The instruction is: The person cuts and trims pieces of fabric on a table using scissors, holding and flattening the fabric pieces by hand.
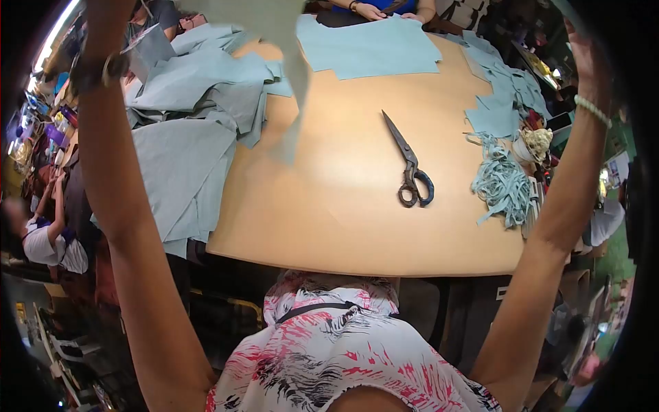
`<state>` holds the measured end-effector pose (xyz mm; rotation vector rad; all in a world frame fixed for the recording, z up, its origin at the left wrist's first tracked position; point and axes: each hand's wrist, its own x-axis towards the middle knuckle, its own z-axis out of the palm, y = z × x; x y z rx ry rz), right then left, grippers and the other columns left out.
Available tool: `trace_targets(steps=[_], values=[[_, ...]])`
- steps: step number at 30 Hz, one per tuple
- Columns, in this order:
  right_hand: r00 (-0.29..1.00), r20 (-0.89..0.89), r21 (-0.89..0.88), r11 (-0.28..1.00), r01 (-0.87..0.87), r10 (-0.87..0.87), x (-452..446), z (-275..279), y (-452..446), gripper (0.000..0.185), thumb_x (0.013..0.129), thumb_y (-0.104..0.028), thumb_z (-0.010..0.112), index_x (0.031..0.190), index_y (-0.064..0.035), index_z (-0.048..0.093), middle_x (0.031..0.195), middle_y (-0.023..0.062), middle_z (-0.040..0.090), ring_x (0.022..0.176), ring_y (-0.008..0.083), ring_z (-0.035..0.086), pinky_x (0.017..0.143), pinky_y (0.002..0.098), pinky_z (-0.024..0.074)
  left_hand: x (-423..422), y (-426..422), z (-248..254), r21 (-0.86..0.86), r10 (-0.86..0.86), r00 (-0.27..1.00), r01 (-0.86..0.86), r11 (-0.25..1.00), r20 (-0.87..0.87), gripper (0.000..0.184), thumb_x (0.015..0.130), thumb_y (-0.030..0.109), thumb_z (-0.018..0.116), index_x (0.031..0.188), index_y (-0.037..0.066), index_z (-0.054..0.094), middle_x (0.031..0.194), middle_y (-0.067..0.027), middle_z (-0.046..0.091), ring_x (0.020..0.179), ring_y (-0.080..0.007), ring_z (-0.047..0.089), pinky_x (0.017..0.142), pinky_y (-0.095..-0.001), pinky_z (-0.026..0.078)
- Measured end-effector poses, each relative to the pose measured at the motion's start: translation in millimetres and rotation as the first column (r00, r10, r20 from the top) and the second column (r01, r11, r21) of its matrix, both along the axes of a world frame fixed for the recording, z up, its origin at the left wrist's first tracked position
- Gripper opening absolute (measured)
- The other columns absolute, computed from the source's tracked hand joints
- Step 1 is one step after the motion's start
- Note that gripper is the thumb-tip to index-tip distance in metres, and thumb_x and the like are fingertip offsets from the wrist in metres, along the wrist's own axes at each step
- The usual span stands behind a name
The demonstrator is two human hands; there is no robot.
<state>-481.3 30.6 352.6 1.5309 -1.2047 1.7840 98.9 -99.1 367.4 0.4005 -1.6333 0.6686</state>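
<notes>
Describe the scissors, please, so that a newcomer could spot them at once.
Find the tan tabletop in front of the person. On its bare stretch, between the stacked blue-grey cloth on the left and the tangle of strips on the right, lie the scissors, tips pointing away. They are dark, unlike the pale cloth around them.

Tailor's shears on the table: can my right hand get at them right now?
Probably yes: the tailor's shears lie uncovered on the tabletop, and nothing visible blocks them from above, though your right hand is raised off to the side.
</notes>
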Motion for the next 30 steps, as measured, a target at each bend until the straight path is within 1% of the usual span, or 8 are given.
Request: trace_targets(steps=[1, 3, 4, 7, 10, 20, 23, 30], values=[[0.983, -0.154, 0.007, 0.994, 0.106, -0.104, 23, -15, 8, 0.014, 0.082, -0.019, 0.059, 0.094, -0.0115, 0.06, 0.085, -0.0038, 0.059, 0.075, 0.0093, 0.055, 0.065, 0.0233, 0.0445, 16, 29, -27, -0.048, 0.394, 0.91, -0.391, 0.919, 0.129, 0.025, 0.089, 0.012, 0.047, 0.105, -0.003, 0.058, 0.11, -0.0149, 0.055, 0.082, -0.0181, 0.057, 0.07, -0.0301, 0.047], [0.845, -0.494, 0.083, 0.956, 0.282, -0.207, 66, -67, 17, 0.013, 0.083, -0.015, 0.058, 0.095, -0.009, 0.06, 0.086, -0.002, 0.06, 0.079, 0.0105, 0.056, 0.069, 0.0244, 0.0458, 35, 52, -90, 0.526, 0.222, 0.974, -0.216, 0.823, 0.052, 0.021, 0.082, 0.021, 0.052, 0.094, 0.009, 0.064, 0.068, -0.0108, 0.064, 0.05, -0.0243, 0.057, 0.055, -0.0374, 0.049], [0.783, -0.602, 0.165, 0.936, 0.312, -0.155, 89, -100, 20, 0.012, 0.084, -0.013, 0.057, 0.095, -0.0078, 0.06, 0.086, -0.0012, 0.06, 0.081, 0.0111, 0.057, 0.071, 0.0249, 0.0465, 63, 30, -131, 0.147, 0.474, 0.821, -0.536, 0.831, 0.318, 0.02, 0.08, 0.012, 0.053, 0.096, 0.008, 0.064, 0.074, -0.0111, 0.065, 0.055, -0.0225, 0.058, 0.059, -0.0354, 0.049], [0.813, 0.259, 0.683, 0.496, -0.537, 0.522, 149, -201, 25, 0.015, 0.081, -0.002, 0.054, 0.094, -0.0022, 0.062, 0.086, 0.0029, 0.062, 0.082, 0.0103, 0.057, 0.072, 0.023, 0.0467, 72, 85, -223, 0.77, 0.065, 0.948, -0.293, 0.567, 0.313, 0.035, 0.068, -0.007, 0.046, 0.096, 0.003, 0.063, 0.097, -0.0141, 0.063, 0.079, -0.0241, 0.061, 0.078, -0.0339, 0.046], [0.725, 0.58, 0.803, -0.11, -0.586, 0.371, 177, -293, 55, 0.015, 0.078, -0.004, 0.058, 0.091, -0.0006, 0.063, 0.079, 0.0027, 0.061, 0.072, 0.0082, 0.054, 0.067, 0.0225, 0.0455, 108, 133, -275, 0.86, 0.032, 0.938, -0.33, 0.39, 0.345, 0.025, 0.064, -0.005, 0.048, 0.085, -0.001, 0.062, 0.084, -0.0145, 0.063, 0.079, -0.0264, 0.06, 0.075, -0.0343, 0.045], [0.404, 0.828, 0.459, -0.056, -0.886, 0.389, 317, -288, 150, 0.009, 0.08, 0.002, 0.057, 0.09, 0.0034, 0.057, 0.066, 0.0089, 0.062, 0.057, 0.011, 0.06, 0.052, 0.0222, 0.0458, 127, 66, -166, 0.614, 0.412, 0.793, -0.609, 0.502, 0.449, 0.017, 0.072, 0.015, 0.052, 0.076, 0.0, 0.055, 0.07, -0.0158, 0.054, 0.069, -0.0273, 0.055, 0.065, -0.035, 0.042], [0.656, 0.698, 0.615, 0.229, -0.755, 0.288, 320, -309, 152, 0.015, 0.08, 0.001, 0.057, 0.094, 0.0047, 0.055, 0.067, 0.0103, 0.063, 0.057, 0.0126, 0.061, 0.051, 0.0224, 0.0461, 56, -27, -195, 0.422, 0.28, 0.66, -0.693, 0.584, 0.697, 0.011, 0.067, 0.006, 0.05, 0.074, 0.001, 0.057, 0.076, -0.0156, 0.056, 0.078, -0.0302, 0.054, 0.08, -0.0391, 0.04], [0.663, 0.744, 0.664, 0.198, -0.721, -0.079, 309, -325, 177, 0.053, 0.077, -0.004, 0.061, 0.123, 0.0061, 0.037, 0.059, 0.0096, 0.061, 0.048, 0.0169, 0.058, 0.047, 0.0274, 0.0447, -121, -94, -336, 0.245, 0.151, 0.687, -0.443, 0.862, 0.71, 0.023, 0.074, 0.008, 0.053, 0.097, 0.007, 0.057, 0.106, -0.009, 0.054, 0.11, -0.0238, 0.045, 0.099, -0.0549, 0.024]])
